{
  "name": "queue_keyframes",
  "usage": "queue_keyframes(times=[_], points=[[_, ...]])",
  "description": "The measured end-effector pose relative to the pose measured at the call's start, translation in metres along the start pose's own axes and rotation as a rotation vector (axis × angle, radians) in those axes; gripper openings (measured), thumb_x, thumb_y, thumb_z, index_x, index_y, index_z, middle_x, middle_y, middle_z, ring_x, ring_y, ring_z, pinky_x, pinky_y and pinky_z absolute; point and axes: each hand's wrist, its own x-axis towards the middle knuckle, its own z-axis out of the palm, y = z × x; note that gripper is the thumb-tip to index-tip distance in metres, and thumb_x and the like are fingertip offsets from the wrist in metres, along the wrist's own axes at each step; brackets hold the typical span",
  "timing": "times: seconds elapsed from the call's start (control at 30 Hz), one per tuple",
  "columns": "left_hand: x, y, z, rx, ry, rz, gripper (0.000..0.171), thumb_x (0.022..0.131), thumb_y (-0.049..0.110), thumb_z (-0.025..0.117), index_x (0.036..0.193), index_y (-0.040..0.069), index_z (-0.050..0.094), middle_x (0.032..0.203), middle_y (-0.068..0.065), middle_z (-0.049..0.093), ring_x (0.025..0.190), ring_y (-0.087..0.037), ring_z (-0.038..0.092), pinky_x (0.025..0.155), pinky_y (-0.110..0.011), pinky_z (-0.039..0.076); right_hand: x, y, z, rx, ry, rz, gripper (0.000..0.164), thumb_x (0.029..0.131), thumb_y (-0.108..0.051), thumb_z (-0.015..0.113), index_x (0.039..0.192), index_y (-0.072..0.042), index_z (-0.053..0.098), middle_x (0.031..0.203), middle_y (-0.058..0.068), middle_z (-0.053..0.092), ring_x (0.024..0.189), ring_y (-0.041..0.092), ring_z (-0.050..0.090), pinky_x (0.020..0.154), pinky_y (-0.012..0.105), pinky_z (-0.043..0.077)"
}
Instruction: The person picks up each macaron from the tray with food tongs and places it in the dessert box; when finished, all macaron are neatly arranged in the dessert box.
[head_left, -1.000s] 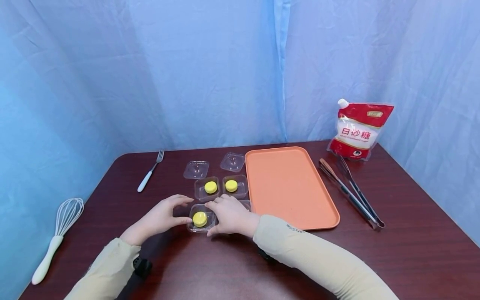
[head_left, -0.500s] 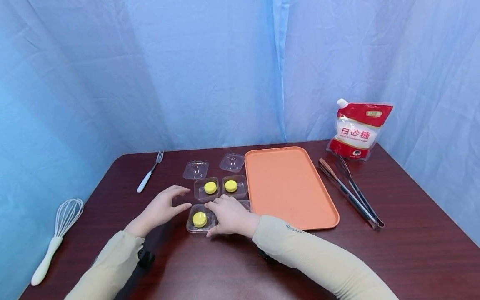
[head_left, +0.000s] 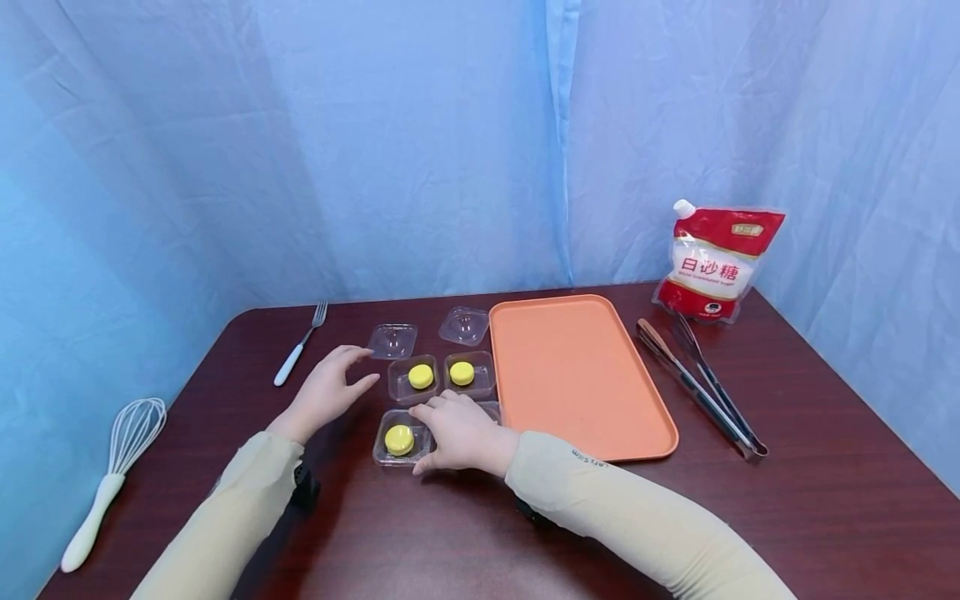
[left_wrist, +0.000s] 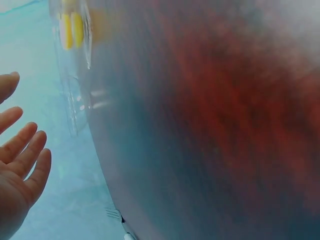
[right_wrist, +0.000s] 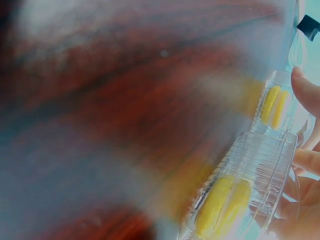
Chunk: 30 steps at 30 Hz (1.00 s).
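Observation:
My left hand (head_left: 326,392) hovers left of the boxes with fingers spread, holding nothing; its fingertips are near a clear lid (head_left: 393,341). In the left wrist view this hand (left_wrist: 22,165) appears at the left edge. My right hand (head_left: 461,433) holds the right side of the front-left clear plastic box (head_left: 381,447), thumb at its near edge and fingers at its far edge. A yellow macaron (head_left: 399,440) lies inside that box. Another box (right_wrist: 265,155) with a yellow macaron (right_wrist: 223,207) is mostly hidden by the hand in the head view. Two back boxes hold macarons (head_left: 421,377).
A second clear lid (head_left: 463,326) lies behind the boxes. An orange tray (head_left: 577,375) lies to their right, then metal tongs (head_left: 705,387) and a red-and-white sugar pouch (head_left: 716,262). A fork (head_left: 302,343) and a whisk (head_left: 112,483) lie at left. Blue curtains surround the table.
My left hand has come away from the front-left box and moved up and back towards the rear lid. My right hand has stayed in place.

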Motion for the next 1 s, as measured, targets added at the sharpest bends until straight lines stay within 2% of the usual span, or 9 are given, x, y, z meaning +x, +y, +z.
queue_keyframes(times=[0.77, 1.0], points=[[0.046, -0.006, 0.016, 0.098, -0.043, -0.074, 0.047, 0.091, 0.023, 0.064, 0.130, 0.000, 0.053, 0.128, -0.022, 0.052, 0.117, -0.036, 0.052, 0.100, -0.050, 0.043, 0.000, 0.001, -0.002, -0.010, 0.002, -0.010, 0.075, 0.072, -0.057, 0.074, 0.131, -0.014, 0.056, 0.125, 0.003, 0.061, 0.111, 0.020, 0.055, 0.096, 0.034, 0.045], [0.056, -0.005, 0.021, 0.128, -0.083, -0.046, 0.046, 0.091, 0.024, 0.063, 0.129, 0.000, 0.054, 0.128, -0.022, 0.052, 0.117, -0.036, 0.052, 0.100, -0.050, 0.043, 0.001, 0.001, -0.001, -0.013, -0.005, -0.008, 0.075, 0.073, -0.057, 0.073, 0.132, -0.014, 0.056, 0.126, 0.003, 0.061, 0.112, 0.019, 0.055, 0.096, 0.034, 0.044]])
